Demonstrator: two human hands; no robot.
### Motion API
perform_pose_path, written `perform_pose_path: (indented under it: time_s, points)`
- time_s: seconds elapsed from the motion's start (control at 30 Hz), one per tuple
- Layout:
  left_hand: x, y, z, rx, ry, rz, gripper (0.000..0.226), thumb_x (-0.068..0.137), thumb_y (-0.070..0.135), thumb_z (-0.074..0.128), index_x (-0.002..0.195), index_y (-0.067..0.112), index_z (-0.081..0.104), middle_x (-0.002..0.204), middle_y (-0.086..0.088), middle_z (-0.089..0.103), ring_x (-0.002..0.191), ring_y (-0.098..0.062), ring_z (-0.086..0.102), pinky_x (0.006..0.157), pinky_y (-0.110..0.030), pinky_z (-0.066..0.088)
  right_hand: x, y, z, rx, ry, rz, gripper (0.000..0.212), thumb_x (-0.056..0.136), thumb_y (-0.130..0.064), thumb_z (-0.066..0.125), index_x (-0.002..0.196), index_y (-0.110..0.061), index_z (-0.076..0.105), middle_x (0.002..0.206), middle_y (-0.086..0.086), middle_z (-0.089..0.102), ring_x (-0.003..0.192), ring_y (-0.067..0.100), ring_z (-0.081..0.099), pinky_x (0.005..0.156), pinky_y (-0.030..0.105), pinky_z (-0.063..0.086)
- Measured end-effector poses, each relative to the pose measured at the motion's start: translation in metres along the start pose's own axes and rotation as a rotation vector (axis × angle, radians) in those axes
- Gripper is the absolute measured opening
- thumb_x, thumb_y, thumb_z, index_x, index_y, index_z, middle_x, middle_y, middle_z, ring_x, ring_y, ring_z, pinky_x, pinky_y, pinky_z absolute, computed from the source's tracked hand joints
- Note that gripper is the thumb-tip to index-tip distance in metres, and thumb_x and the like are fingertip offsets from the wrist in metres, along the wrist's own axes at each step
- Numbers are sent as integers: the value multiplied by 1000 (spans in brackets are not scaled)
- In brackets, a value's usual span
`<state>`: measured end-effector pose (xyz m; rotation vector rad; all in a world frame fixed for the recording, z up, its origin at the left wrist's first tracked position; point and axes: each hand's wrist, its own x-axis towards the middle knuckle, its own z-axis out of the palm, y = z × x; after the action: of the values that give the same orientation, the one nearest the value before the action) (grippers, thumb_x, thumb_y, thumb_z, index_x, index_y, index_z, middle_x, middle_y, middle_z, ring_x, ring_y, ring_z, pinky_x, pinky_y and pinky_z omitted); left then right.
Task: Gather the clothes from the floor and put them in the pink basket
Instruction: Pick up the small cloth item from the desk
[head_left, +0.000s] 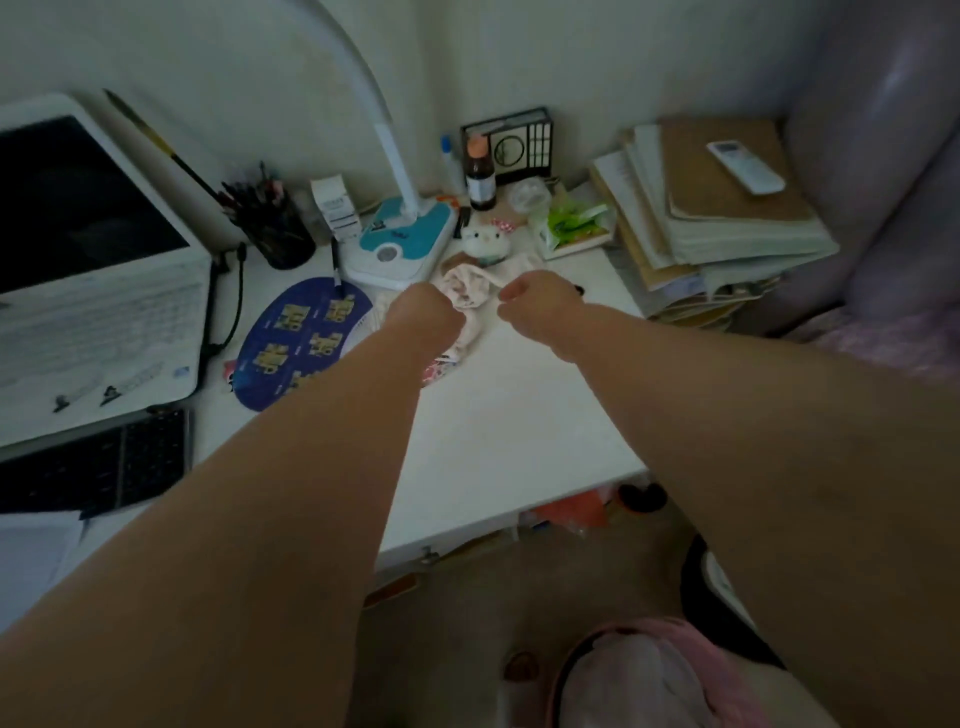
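— Hands?
— Both mine are closed on a pale cloth (470, 291) on the desk (519, 395): left hand (423, 312), right hand (535, 306).
— Basket?
— Pink basket (691, 654) sits near, on the floor.

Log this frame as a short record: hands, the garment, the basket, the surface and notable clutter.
left hand: closed, at the near left edge of the garment
right hand: closed, pinching the garment's right edge
garment: pale pink cloth, bunched on the desk between both hands
pink basket: on the floor at the bottom of view, pale cloth inside
desk: white, near part bare
clutter: laptop, desk lamp, blue fan, book stack
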<state>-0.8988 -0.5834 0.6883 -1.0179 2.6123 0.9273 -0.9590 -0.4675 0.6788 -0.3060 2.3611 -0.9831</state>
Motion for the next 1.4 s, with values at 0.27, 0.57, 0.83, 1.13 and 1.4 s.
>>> perform_pose_path:
  time_s: [0.27, 0.57, 0.83, 1.13, 1.4]
  points:
    - [60, -27, 35, 119, -77, -17, 56, 75, 37, 72, 125, 18, 59, 128, -7, 62, 122, -28, 55, 102, -37, 46, 73, -11, 32, -143, -73, 11, 40, 94, -16, 47, 133, -14, 57, 142, 11, 52, 132, 28, 46, 110, 38, 37]
    - [82, -45, 53, 221, -11, 2, 43, 80, 26, 59, 122, 17, 63, 126, -8, 59, 117, -31, 55, 95, -45, 52, 101, -8, 54, -380, -77, 113, 42, 99, -21, 34, 138, -13, 49, 141, 9, 50, 131, 28, 45, 114, 38, 30]
    - [40, -20, 14, -215, 504, 13, 24, 97, 22, 41, 116, 15, 53, 119, -12, 61, 113, -30, 56, 93, -43, 47, 58, 8, 13, 283, 281, 16, 26, 80, -23, 71, 104, -15, 76, 109, 6, 74, 104, 23, 66, 93, 35, 52]
    - [-73, 29, -4, -725, 426, 50, 3, 90, 19, 49, 91, 20, 51, 90, -1, 60, 92, -27, 65, 82, -41, 58, -69, 2, -45, 627, 99, -52, 51, 83, -1, 58, 131, -17, 58, 98, 2, 67, 79, 15, 63, 65, 20, 48]
    - [-238, 58, 41, -721, 251, 67, 16, 91, 14, 51, 106, 13, 57, 90, -8, 64, 80, -24, 67, 62, -33, 62, -237, 65, -97, 473, -47, -130, 20, 87, -4, 59, 86, -24, 65, 88, 0, 71, 81, 14, 67, 81, 27, 54]
